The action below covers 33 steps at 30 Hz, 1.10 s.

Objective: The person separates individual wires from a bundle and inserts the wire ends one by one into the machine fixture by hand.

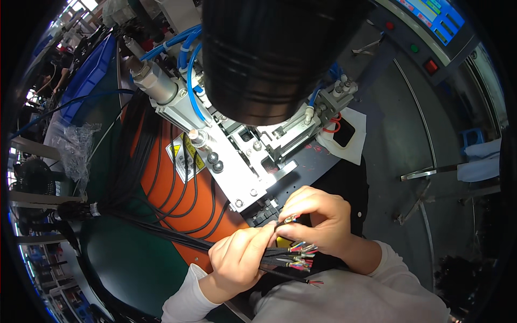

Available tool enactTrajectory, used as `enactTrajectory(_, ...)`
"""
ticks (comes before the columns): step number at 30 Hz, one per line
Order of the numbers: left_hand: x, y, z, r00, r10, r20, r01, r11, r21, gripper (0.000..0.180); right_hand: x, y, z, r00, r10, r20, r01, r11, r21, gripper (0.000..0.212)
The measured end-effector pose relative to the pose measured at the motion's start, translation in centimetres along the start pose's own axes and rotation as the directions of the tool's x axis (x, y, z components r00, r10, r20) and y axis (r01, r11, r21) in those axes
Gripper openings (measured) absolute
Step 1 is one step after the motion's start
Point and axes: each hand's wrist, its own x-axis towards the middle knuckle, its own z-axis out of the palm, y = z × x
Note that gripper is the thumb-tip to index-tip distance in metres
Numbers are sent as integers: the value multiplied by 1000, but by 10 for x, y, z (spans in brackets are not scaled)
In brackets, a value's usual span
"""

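Observation:
My left hand is closed around a bundle of black cables that runs in from the left. Past its fingers the cable ends spread out, with thin coloured wires bared at the tips. One cable end is pinched between the thumb and fingers of my right hand, close to my left fingertips. Just beyond both hands stands a metal bench machine with pneumatic cylinders and blue air hoses. A small dark fixture at its near edge lies right by my fingers.
A large black cylinder hangs over the machine. Loose cables loop across an orange plate on a green surface. At the right are a phone on white paper and a control panel with buttons. A blue bin stands far left.

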Motion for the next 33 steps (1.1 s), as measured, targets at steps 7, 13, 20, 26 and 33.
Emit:
enactTrajectory(7,-2,-1,1,994,38,-99,-34,998,45,21,5,5,3,981,-107,-161,137,973,184,21)
enactTrajectory(13,-4,-4,1,992,71,-107,-69,997,24,25,4,3,-2,957,-270,-105,265,962,-63,17)
enactTrajectory(20,-5,1,2,998,24,-61,-23,1000,16,28,16,1,-6,964,-265,-12,263,960,-97,14)
enactTrajectory(26,-6,-1,4,998,39,-44,-36,998,58,28,9,-4,-2,985,-95,-140,87,994,-65,18)
enactTrajectory(33,-4,-4,4,999,40,-13,-37,985,167,28,15,-15,-29,988,75,134,-38,965,-258,14)
